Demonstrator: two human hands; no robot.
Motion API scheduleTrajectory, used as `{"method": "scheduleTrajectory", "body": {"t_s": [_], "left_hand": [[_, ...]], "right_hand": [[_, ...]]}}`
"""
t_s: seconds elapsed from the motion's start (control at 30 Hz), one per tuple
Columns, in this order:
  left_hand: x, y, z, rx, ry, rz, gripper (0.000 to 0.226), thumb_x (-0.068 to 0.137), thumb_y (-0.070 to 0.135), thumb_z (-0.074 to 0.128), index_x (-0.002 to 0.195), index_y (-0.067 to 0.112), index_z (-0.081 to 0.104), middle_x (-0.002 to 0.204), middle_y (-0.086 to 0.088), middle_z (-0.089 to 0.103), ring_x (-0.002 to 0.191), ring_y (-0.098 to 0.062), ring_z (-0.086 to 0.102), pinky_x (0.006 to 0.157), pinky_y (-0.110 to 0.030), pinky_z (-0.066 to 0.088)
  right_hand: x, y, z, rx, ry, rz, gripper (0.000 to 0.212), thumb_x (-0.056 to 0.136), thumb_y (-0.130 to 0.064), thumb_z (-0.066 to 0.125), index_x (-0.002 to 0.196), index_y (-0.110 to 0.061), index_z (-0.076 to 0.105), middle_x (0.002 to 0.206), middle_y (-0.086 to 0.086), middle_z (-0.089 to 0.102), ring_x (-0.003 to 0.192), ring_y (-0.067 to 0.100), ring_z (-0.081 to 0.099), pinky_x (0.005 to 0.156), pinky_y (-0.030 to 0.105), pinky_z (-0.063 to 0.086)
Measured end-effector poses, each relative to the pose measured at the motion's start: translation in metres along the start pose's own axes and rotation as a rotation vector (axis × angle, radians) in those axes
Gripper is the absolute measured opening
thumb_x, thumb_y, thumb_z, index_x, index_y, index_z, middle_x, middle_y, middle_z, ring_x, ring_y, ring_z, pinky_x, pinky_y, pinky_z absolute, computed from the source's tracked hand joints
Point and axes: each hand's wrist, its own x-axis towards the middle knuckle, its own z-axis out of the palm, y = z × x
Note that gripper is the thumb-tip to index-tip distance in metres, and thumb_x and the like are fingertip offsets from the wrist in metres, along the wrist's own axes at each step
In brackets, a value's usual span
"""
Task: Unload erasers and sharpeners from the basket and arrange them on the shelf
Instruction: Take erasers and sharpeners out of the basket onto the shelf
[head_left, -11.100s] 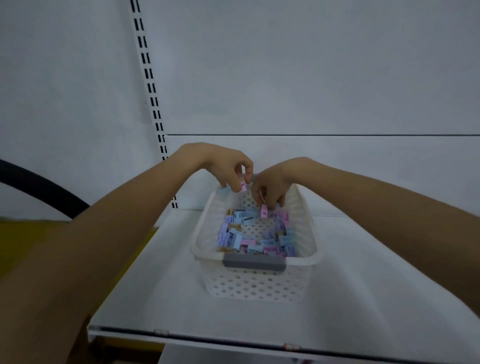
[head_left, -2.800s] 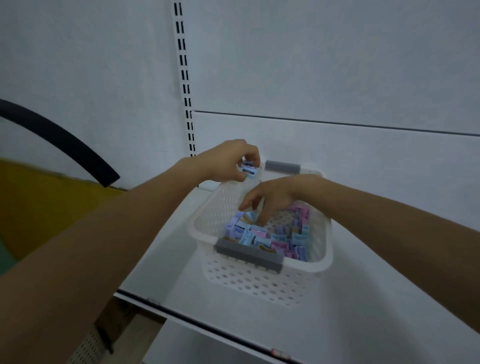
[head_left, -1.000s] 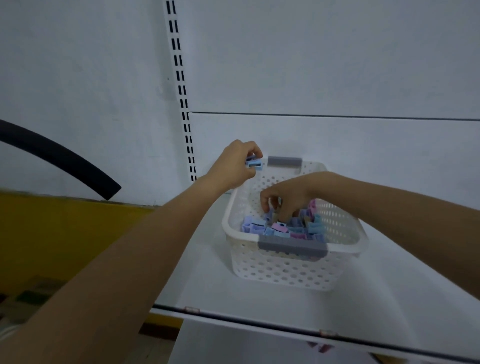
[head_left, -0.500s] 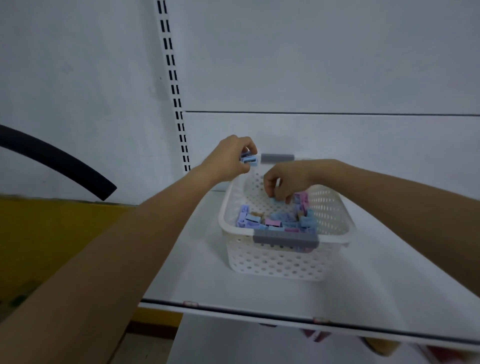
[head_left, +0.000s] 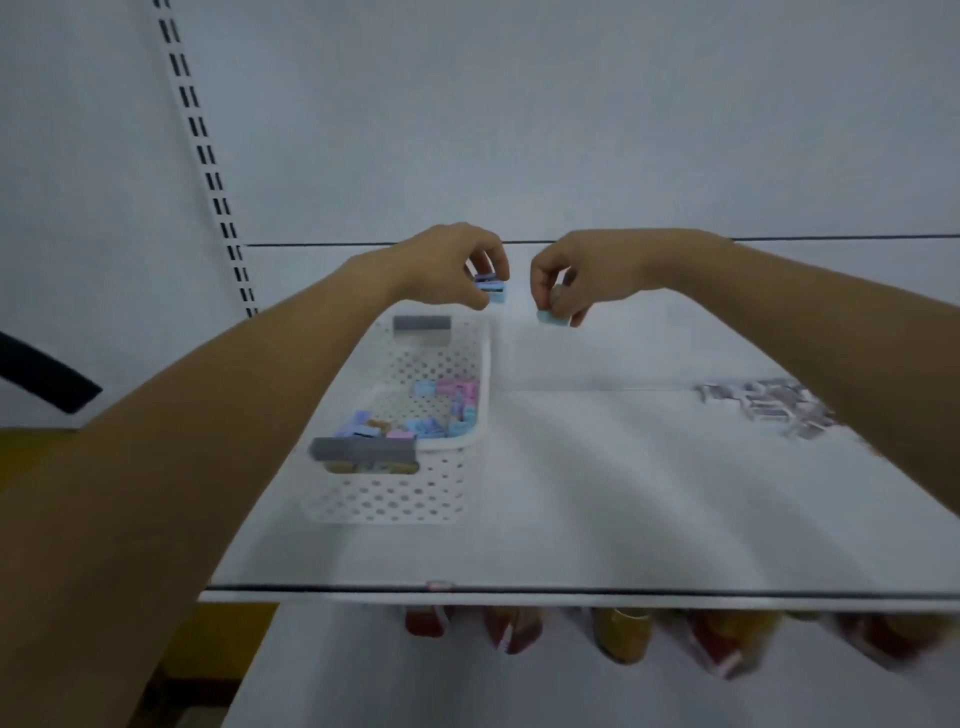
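A white perforated basket (head_left: 395, 499) was seen standing on the white shelf (head_left: 623, 493), left of centre. A pile (head_left: 431, 415) of blue, pink and purple pieces was spread over its bottom. Both hands were held up beyond the basket's far right corner, near each other but apart.

The left hand (head_left: 452, 265) was curled, and a small blue and purple stack (head_left: 490, 287) was pinched between its thumb and fingers. The right hand (head_left: 587, 275) was curled as well, and one light-blue piece (head_left: 550, 317) was gripped at its down-turned fingertips. Whether these were erasers or sharpeners could not be told through the blur.

A grey and white cluster (head_left: 763, 408) was laid on the shelf well to the right, partly hidden by the right forearm. Blurred red and yellow packs (head_left: 623, 639) were visible below the shelf edge.
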Motion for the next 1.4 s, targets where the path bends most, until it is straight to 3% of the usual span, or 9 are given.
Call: {"method": "scheduleTrajectory", "body": {"t_s": [0.17, 0.3, 0.57, 0.67, 0.73, 0.8, 0.93, 1.17, 1.4], "left_hand": [[0.036, 0.095, 0.03, 0.008, -0.13, 0.124, 0.026, 0.077, 0.011, 0.067, 0.094, 0.029, 0.058, 0.109, 0.003, 0.058, 0.088, -0.017, 0.06, 0.085, -0.037, 0.052], [0.065, 0.177, 0.072, -0.021, -0.226, 0.235, 0.027, 0.076, 0.009, 0.066, 0.095, 0.027, 0.059, 0.103, 0.004, 0.057, 0.082, -0.015, 0.059, 0.079, -0.032, 0.05], [0.122, 0.323, 0.15, -0.105, -0.369, 0.421, 0.026, 0.078, 0.006, 0.066, 0.097, 0.023, 0.059, 0.096, 0.007, 0.056, 0.075, -0.008, 0.057, 0.073, -0.023, 0.047], [0.145, 0.364, 0.171, -0.128, -0.42, 0.475, 0.027, 0.078, 0.006, 0.067, 0.098, 0.023, 0.059, 0.094, 0.011, 0.055, 0.077, -0.01, 0.056, 0.078, -0.027, 0.048], [0.162, 0.386, 0.184, -0.126, -0.428, 0.514, 0.028, 0.079, 0.006, 0.066, 0.099, 0.024, 0.058, 0.096, 0.01, 0.054, 0.078, -0.013, 0.056, 0.075, -0.025, 0.047], [0.18, 0.405, 0.195, -0.118, -0.438, 0.547, 0.029, 0.079, 0.005, 0.065, 0.1, 0.024, 0.057, 0.099, 0.007, 0.053, 0.078, -0.016, 0.056, 0.07, -0.023, 0.046], [0.219, 0.434, 0.212, -0.109, -0.451, 0.607, 0.032, 0.078, 0.005, 0.064, 0.1, 0.026, 0.056, 0.097, 0.012, 0.054, 0.086, -0.019, 0.059, 0.079, -0.033, 0.05], [0.282, 0.474, 0.246, -0.11, -0.423, 0.669, 0.033, 0.08, 0.005, 0.062, 0.103, 0.027, 0.053, 0.107, 0.006, 0.05, 0.08, -0.005, 0.054, 0.07, -0.023, 0.043], [0.316, 0.489, 0.296, -0.14, -0.484, 0.593, 0.034, 0.081, 0.004, 0.062, 0.107, 0.023, 0.054, 0.099, 0.011, 0.046, 0.076, 0.006, 0.049, 0.068, -0.019, 0.042]], "right_hand": [[-0.085, 0.068, -0.026, -0.045, 0.026, 0.113, 0.021, 0.081, 0.002, 0.054, 0.074, -0.017, 0.057, 0.077, -0.006, 0.059, 0.062, 0.013, 0.063, 0.057, 0.012, 0.049], [-0.162, 0.133, -0.041, -0.102, 0.037, 0.226, 0.021, 0.08, -0.001, 0.055, 0.072, -0.02, 0.056, 0.074, -0.011, 0.06, 0.056, 0.004, 0.063, 0.056, 0.013, 0.047], [-0.313, 0.247, -0.059, -0.059, 0.13, 0.482, 0.013, 0.082, -0.004, 0.059, 0.076, -0.015, 0.057, 0.08, -0.002, 0.06, 0.069, 0.014, 0.064, 0.058, 0.015, 0.048], [-0.352, 0.286, -0.063, -0.037, 0.175, 0.568, 0.015, 0.081, -0.005, 0.06, 0.073, -0.018, 0.057, 0.079, -0.004, 0.06, 0.069, 0.014, 0.066, 0.069, 0.029, 0.054], [-0.372, 0.307, -0.067, -0.008, 0.201, 0.621, 0.018, 0.082, -0.003, 0.06, 0.072, -0.018, 0.057, 0.079, -0.005, 0.059, 0.068, 0.016, 0.065, 0.077, 0.034, 0.053], [-0.389, 0.325, -0.071, -0.01, 0.232, 0.67, 0.019, 0.082, -0.002, 0.059, 0.072, -0.018, 0.056, 0.079, -0.006, 0.057, 0.066, 0.014, 0.063, 0.071, 0.028, 0.051], [-0.41, 0.356, -0.088, -0.029, 0.282, 0.748, 0.02, 0.082, -0.001, 0.058, 0.073, -0.018, 0.056, 0.078, -0.009, 0.057, 0.066, 0.012, 0.064, 0.075, 0.029, 0.05], [-0.424, 0.41, -0.115, -0.055, 0.366, 0.819, 0.016, 0.081, -0.004, 0.059, 0.074, -0.019, 0.056, 0.079, -0.008, 0.06, 0.068, 0.011, 0.065, 0.081, 0.035, 0.051], [-0.41, 0.474, -0.123, -0.007, 0.343, 0.741, 0.021, 0.081, 0.002, 0.054, 0.073, -0.018, 0.054, 0.074, -0.009, 0.056, 0.063, 0.011, 0.059, 0.061, 0.017, 0.047]]}}
